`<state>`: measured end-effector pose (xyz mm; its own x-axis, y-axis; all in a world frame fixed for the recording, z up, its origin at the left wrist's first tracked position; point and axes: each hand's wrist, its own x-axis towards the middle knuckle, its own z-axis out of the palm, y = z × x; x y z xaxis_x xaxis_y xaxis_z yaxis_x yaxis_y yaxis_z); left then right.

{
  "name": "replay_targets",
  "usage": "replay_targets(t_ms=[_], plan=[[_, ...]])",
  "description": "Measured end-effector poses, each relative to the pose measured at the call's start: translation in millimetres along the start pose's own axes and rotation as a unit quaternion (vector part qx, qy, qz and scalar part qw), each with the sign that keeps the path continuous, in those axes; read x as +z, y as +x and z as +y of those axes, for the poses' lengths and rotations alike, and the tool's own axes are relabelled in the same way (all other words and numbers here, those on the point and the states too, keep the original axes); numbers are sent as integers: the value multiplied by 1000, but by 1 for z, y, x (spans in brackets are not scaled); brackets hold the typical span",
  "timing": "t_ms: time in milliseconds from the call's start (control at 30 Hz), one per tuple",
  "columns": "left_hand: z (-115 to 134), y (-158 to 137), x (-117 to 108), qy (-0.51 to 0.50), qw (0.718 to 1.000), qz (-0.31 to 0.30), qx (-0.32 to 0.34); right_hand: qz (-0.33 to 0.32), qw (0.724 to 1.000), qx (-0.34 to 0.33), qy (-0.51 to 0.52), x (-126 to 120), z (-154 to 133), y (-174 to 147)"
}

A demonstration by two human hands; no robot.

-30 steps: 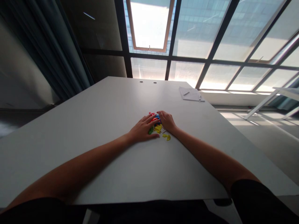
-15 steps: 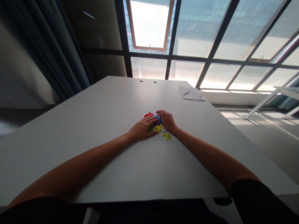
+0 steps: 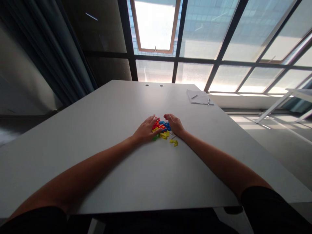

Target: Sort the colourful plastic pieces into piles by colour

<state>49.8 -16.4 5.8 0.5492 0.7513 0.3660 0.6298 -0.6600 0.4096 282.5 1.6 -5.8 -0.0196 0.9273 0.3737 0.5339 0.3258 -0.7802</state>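
Note:
A small heap of colourful plastic pieces lies on the white table, with red, blue, yellow, green and white ones among them. My left hand rests along the heap's left side, open, its thumb reaching over the yellow and green pieces. On the other side, my right hand is cupped against the blue and white pieces, fingers extended and holding nothing. One yellow piece sits apart, just in front of the heap near my right wrist. The exact shapes of the pieces are too small to make out.
Papers with a pen on them lie at the table's far right. Two round holes are near the far edge. Beyond stand large windows, a dark curtain at left and another white table at right.
My left hand has drawn back off the top of the heap to its left side, showing more red and yellow pieces. The right hand has barely moved.

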Motion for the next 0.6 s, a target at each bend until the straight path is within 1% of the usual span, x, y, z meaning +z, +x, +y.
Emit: replay_targets(t_ms=[67,133,200,333,433,533,600], plan=[[-6,3,4,7,999,-29,-23,-36,999,-16,2,0,-1,-2],[-9,4,6,5,999,-46,-18,-49,998,-31,6,0,-2,-4],[-9,4,7,-1,999,-44,-10,-41,998,-35,13,-1,-4,-5],[-7,1,3,-24,1000,-15,-3,-18,999,-35,-5,-3,-6,-5],[-6,0,2,-33,999,-7,3,-50,997,-44,-28,-5,-9,-5],[-5,1,1,-31,999,-30,4,-99,991,-62,-63,-2,-11,-3],[-4,1,0,-28,999,-42,4,-101,988,-65,-101,0,-9,-2]])
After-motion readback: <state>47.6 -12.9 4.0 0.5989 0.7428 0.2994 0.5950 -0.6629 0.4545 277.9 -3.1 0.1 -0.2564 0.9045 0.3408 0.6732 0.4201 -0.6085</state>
